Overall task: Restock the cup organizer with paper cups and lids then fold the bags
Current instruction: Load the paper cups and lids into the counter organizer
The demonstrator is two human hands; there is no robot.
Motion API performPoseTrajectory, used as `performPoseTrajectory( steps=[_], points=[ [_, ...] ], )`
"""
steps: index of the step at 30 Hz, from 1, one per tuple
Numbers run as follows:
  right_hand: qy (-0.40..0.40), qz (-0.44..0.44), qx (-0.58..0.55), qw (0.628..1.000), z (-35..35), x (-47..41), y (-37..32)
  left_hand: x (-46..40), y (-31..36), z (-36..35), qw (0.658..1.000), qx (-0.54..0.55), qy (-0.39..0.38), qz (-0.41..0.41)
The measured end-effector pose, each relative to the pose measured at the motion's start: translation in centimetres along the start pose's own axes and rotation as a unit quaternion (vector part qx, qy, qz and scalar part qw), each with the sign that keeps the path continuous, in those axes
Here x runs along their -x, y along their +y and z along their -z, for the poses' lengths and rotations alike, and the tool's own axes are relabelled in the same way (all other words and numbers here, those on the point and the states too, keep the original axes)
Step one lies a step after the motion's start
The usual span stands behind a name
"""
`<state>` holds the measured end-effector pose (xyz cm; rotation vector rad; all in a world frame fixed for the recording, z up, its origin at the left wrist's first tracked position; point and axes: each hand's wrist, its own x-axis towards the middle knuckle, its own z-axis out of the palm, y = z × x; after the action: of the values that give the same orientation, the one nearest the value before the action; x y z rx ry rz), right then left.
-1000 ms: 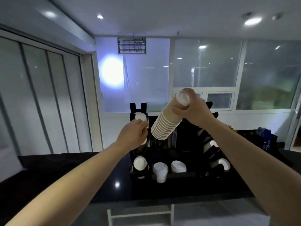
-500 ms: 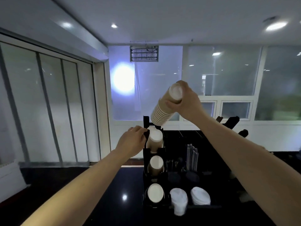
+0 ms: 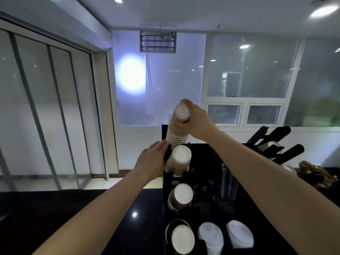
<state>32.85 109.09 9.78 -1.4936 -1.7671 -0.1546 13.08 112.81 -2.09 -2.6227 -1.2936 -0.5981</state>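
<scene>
My right hand (image 3: 196, 120) grips the base end of a stack of brown paper cups (image 3: 177, 130), held almost upright with the rims pointing down into the top slot of the black cup organizer (image 3: 204, 183). My left hand (image 3: 151, 160) rests against the organizer's upper left edge, fingers on its frame beside the top slot. Below the stack, three more slots show cup stacks: an upper stack (image 3: 179, 160), a middle stack (image 3: 181, 196) and a bottom stack (image 3: 182, 238). White lids (image 3: 239, 233) and a second lid pile (image 3: 210, 236) sit in the front compartments.
The organizer stands on a glossy black counter (image 3: 82, 218). A second black cup rack (image 3: 276, 142) leans at the right, with brown crumpled material (image 3: 312, 172) beside it. Dark straws or stirrers (image 3: 228, 183) fill a middle compartment. Windows and sliding panels lie behind.
The cup stack has swung from a slant to nearly upright and dropped to the organizer's top slot. My left hand slid up to the frame's edge. The view moved closer.
</scene>
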Motion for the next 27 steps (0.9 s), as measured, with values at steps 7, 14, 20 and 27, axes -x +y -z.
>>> performPoseTrajectory(
  steps=[7, 14, 20, 27],
  points=[
    [-0.09, -0.013, 0.012, 0.996, -4.7, 0.6, 2.1, -0.3, -1.0, -2.3, 0.994, 0.063, 0.082, -0.046],
    [-0.111, -0.039, -0.006, 0.993, -5.4, 0.9, 2.2, 0.0, -1.4, -2.7, 0.992, 0.086, 0.079, -0.037],
    [-0.127, -0.089, -0.033, 0.987, -2.5, 2.9, 1.7, 0.5, -0.1, 0.2, 0.988, 0.131, 0.08, 0.027],
    [-0.03, -0.125, 0.011, 0.992, 3.7, 9.9, 1.9, 2.8, 5.9, 5.1, 0.973, 0.176, 0.151, 0.001]
  ],
)
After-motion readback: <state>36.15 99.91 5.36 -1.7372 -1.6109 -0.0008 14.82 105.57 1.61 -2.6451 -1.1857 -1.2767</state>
